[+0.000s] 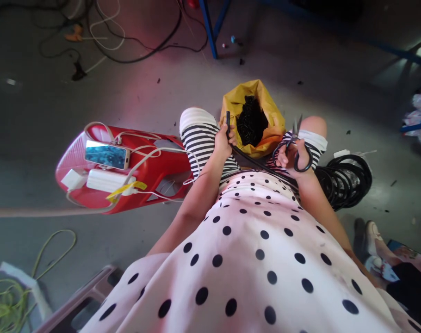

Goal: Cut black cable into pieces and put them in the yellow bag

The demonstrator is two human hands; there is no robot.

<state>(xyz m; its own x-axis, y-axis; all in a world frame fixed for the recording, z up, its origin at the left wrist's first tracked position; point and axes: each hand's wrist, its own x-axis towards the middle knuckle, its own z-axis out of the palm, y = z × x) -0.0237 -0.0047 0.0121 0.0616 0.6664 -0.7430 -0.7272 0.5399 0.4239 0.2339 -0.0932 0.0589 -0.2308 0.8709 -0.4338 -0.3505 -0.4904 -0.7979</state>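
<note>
My left hand (225, 139) is closed around a black cable, whose ribbed end (227, 119) sticks up above the fingers. From that hand the black cable (247, 159) runs across my lap toward the right. A pair of scissors (296, 132) with black handles is held in my right hand (295, 156), blades pointing up and a little apart, fingers in the loops. Between my knees stands a yellow bag (275, 115), open at the top, with many small black pieces (250, 121) inside. Beside my right thigh lies a coil of black cable (352, 180).
A red stool (151, 159) at my left carries a phone (106, 155), a white power strip (108, 180) and white cords. Loose cables lie on the floor at upper left, yellow-green cord (9, 296) at lower left. Another person's foot (373, 236) is at lower right.
</note>
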